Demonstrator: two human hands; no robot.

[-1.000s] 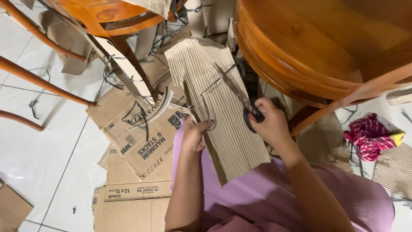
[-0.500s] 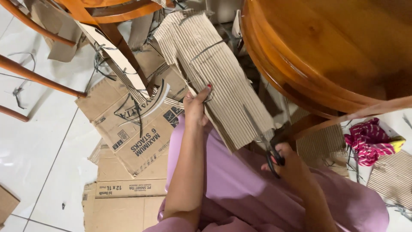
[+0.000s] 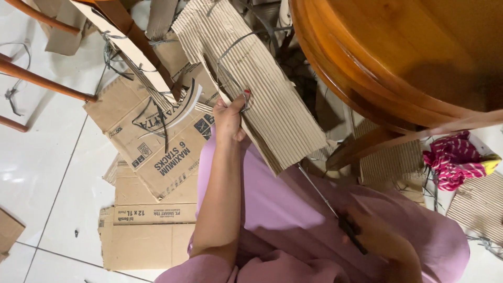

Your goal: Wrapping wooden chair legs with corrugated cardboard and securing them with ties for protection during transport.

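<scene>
Holding the corrugated cardboard piece (image 3: 262, 99) up over your lap, your left hand (image 3: 229, 119) pinches its left edge, grip closed on it. Your right hand (image 3: 374, 236) is wrapped around the scissors (image 3: 335, 212), blades pointing up at the near edge. Steady the sheet firmly and keep your fingers off the cutting line.

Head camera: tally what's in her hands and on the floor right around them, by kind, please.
Ribbed cardboard sheet, held in the left hand: 1
Scissors, held in the right hand: 1
Printed flattened cardboard boxes on the floor: 2, one above the other
Red and pink striped cloth: 1
Total: 5
</scene>
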